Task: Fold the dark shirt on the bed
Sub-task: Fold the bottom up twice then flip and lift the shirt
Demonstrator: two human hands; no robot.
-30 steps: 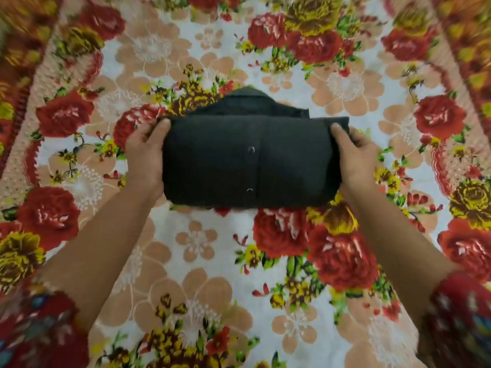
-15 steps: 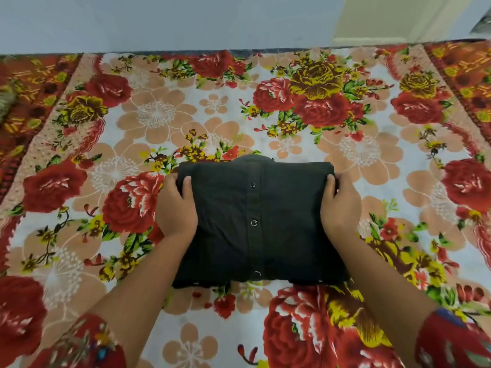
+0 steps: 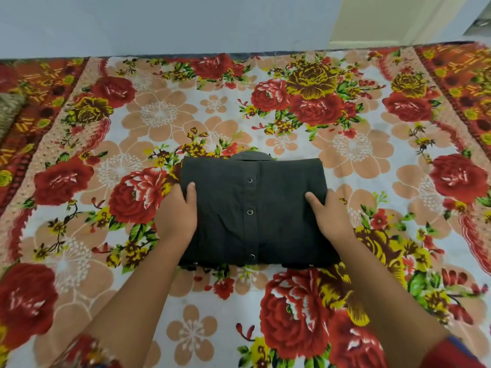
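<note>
The dark shirt (image 3: 255, 213) lies on the bed as a compact folded rectangle, button placket running down its middle and the collar peeking out at the far edge. My left hand (image 3: 176, 212) grips the shirt's left side, thumb on top and fingers tucked under the edge. On the opposite side my right hand (image 3: 330, 215) holds the right edge the same way, thumb lying on the cloth. The fingers of both hands are hidden beneath the shirt.
A floral bedsheet (image 3: 159, 115) with red, yellow and peach flowers covers the bed. A pale wall (image 3: 186, 22) runs along the far edge. Part of a brownish cushion (image 3: 8, 112) shows at the far left.
The folded shirt has come down flat onto the bed, and both hands have slid from its far corners to the middle of its sides. The camera has tilted up, showing the wall.
</note>
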